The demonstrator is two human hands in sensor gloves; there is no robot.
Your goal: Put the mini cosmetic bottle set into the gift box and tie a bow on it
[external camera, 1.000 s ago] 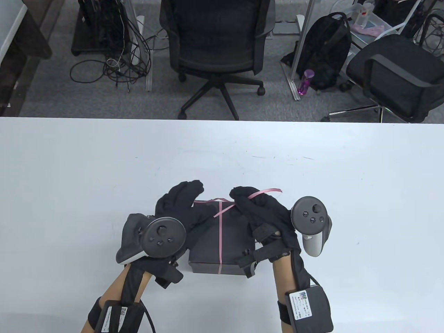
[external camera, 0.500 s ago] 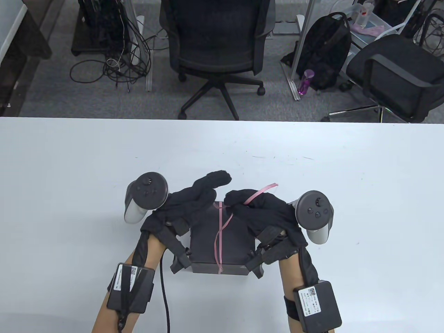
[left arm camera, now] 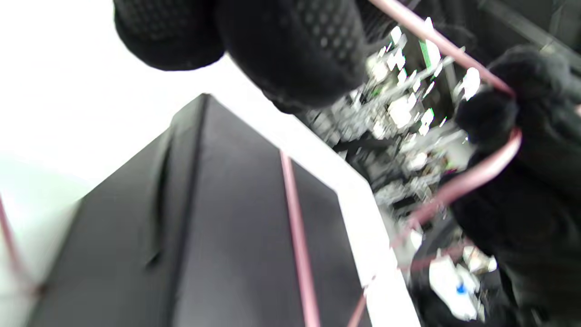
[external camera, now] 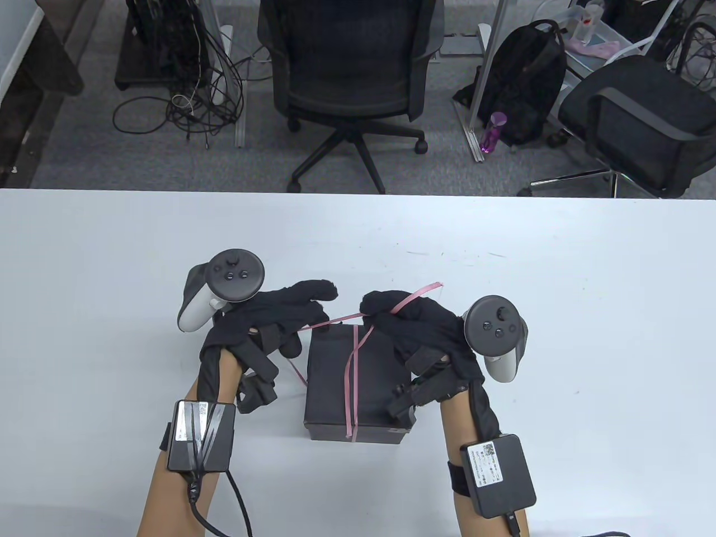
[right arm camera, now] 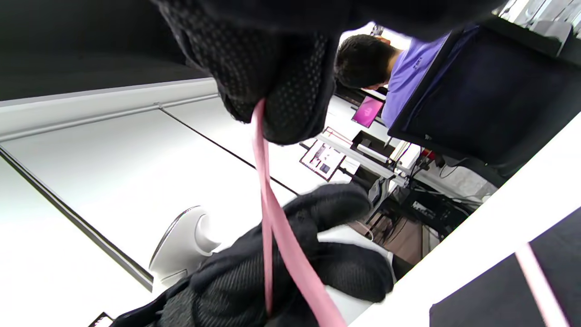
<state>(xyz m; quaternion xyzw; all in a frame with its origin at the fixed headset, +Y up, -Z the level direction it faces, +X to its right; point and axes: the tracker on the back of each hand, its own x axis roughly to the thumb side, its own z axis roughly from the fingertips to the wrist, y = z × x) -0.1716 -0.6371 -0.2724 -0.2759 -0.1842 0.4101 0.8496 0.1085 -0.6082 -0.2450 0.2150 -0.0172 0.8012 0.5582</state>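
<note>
Ribbon [external camera: 354,373], thin pink satin, crossed the lid of the closed black cardboard gift box [external camera: 330,386] on the white counter [external camera: 559,313]. Left hand [external camera: 274,327], beside the box's far-left corner, pinched one strand; right hand [external camera: 414,330], over its far-right corner, pinched the other.

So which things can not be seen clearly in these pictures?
- Contents of the black gift box: closed lid hides them, all views.
- Pink ribbon crossing at the box's far edge: right hand covers it, table view; knot cannot be confirmed.
- Left hand grip on ribbon: left wrist view blurred.
</note>
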